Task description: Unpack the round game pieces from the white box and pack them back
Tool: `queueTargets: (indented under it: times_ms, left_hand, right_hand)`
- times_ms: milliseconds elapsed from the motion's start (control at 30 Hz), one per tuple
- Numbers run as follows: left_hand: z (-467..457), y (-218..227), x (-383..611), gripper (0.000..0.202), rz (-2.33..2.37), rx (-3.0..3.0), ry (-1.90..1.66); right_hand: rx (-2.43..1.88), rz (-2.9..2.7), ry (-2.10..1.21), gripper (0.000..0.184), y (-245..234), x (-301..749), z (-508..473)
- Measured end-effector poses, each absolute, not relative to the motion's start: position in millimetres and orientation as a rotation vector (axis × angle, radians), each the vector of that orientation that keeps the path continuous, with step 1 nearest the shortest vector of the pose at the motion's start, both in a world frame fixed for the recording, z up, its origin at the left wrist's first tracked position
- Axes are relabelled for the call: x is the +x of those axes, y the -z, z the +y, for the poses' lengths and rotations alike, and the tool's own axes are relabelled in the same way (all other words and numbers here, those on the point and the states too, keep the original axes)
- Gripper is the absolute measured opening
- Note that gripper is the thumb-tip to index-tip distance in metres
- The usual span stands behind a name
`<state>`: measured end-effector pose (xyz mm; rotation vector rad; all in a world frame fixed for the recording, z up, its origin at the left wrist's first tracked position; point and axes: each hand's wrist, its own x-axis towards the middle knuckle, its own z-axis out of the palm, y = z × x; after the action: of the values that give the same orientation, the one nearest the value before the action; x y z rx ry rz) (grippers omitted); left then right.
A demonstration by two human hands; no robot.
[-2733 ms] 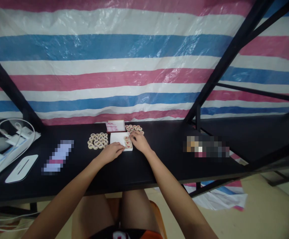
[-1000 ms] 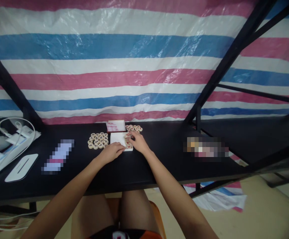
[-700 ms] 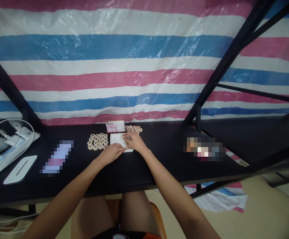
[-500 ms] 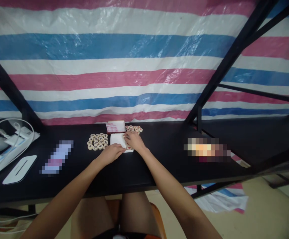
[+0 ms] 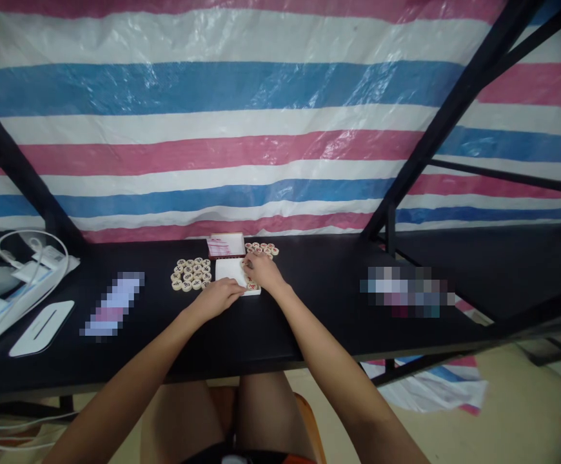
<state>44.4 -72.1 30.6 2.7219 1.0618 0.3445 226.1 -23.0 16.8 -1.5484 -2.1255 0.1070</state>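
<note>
A shallow white box (image 5: 228,269) lies on the black table, with a few xiangqi pieces (image 5: 252,285) marked in red along its right side. My left hand (image 5: 218,298) has its fingers and thumb closed on the near edge of the box. Over the right side of the box, my right hand (image 5: 265,272) curls its fingers down at the pieces; its fingertips partly cover what they hold. Several pieces with dark characters (image 5: 192,274) stand grouped left of the box. More red-marked pieces (image 5: 262,249) sit behind my right hand.
The box lid (image 5: 227,245), with a pink-printed paper, stands behind the box. To the left lie a blurred-out phone-like object (image 5: 113,306), a white flat device (image 5: 42,328) and a power strip with cables (image 5: 31,277). A blurred object (image 5: 406,290) is at right. Black metal posts (image 5: 425,151) frame the table.
The whole view has shifted slightly. Both hands stay at the box, with only small finger movement of my right hand over the pieces.
</note>
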Motion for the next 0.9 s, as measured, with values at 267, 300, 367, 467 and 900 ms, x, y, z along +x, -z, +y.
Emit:
queueTargets:
  times_ms: [267,300,367,467,900]
  left_hand:
    - [-72,-28,44,0.028,1.061,2.743,-0.348]
    - [-72,-28,44,0.028,1.060,2.743,-0.352]
    - [-72,-29,44,0.027,1.052,2.743,-0.359]
    - [-72,-29,44,0.027,1.042,2.741,-0.364]
    - [-71,-26,43,0.028,1.042,2.739,-0.369]
  right_hand:
    - [-1.586,-2.122,-0.127,0.013,-21,234,-26]
    - [-1.579,-2.125,-0.089,0.013,-19,234,-26]
    - [-1.558,-2.142,-0.028,0.016,-16,232,-26]
    - [-1.540,-2.177,-0.011,0.019,-12,231,-25]
    - [-1.485,-2.077,-0.065,0.019,-10,236,-26]
